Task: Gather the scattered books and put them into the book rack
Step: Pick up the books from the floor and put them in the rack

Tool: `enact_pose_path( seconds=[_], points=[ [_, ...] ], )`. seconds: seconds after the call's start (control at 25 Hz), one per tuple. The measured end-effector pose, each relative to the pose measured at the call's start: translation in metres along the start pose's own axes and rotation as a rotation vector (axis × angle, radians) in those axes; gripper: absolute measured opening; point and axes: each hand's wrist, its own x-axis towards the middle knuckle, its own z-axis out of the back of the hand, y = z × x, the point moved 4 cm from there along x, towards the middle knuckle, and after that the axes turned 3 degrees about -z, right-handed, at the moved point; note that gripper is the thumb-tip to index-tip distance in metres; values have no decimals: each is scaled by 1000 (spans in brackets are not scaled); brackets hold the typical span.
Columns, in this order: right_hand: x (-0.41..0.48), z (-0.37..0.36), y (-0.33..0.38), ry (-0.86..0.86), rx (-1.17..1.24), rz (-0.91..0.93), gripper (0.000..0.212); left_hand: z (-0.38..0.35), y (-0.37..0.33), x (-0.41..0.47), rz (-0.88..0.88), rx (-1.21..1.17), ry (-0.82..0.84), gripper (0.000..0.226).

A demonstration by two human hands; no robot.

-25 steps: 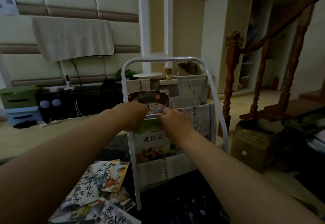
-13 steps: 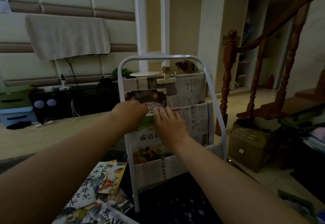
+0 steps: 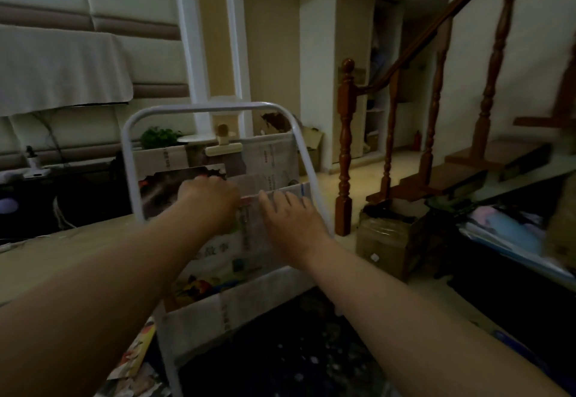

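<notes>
The white tube-frame book rack (image 3: pixel 202 109) stands in front of me, its pockets lined with newspaper. A dark-covered book (image 3: pixel 170 189) sits in the upper pocket. Below it, a colourful book with a white and green cover (image 3: pixel 218 261) stands in the middle pocket. My left hand (image 3: pixel 210 201) is curled over this book's top edge at the pocket rim. Beside it, my right hand (image 3: pixel 291 220) rests with straight fingers on the pocket's newspaper front. Several scattered books (image 3: pixel 137 356) lie on the floor at the rack's lower left, partly hidden by my left arm.
A wooden clip (image 3: pixel 223 147) pins the newspaper at the rack's top. To the right of the rack are a cardboard box (image 3: pixel 389 240), a wooden stair post (image 3: pixel 344 153) and stairs. A dark patterned rug (image 3: pixel 280 356) lies under the rack.
My right hand has let go of the book's top edge and flattened against the pocket front. The book sits lower in the middle pocket. The view has shifted closer and leftward.
</notes>
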Motion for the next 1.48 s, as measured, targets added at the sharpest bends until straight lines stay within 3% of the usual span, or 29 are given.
enact_pose_path(
  seconds=[0.2,0.44,0.84,1.0,1.24,1.48],
  points=[
    [-53,5,-104,46,-86,-219,75,29,-120,28,-257,-120,-170,34],
    [-150,-5,-231,116,-154,-418,60,32,-282,40,-502,-129,-119,35],
    [-335,-106,-420,372,-116,-853,63,-32,-534,53,-816,-69,10,30],
    [-399,-169,-452,474,-49,-1024,65,-78,-603,55,-902,-16,86,30],
    [-474,-266,-476,570,27,-1107,61,-166,-679,76,-978,55,196,54],
    [-522,-368,-488,805,156,-1195,71,-267,-722,92,-1019,73,373,48]
  ],
)
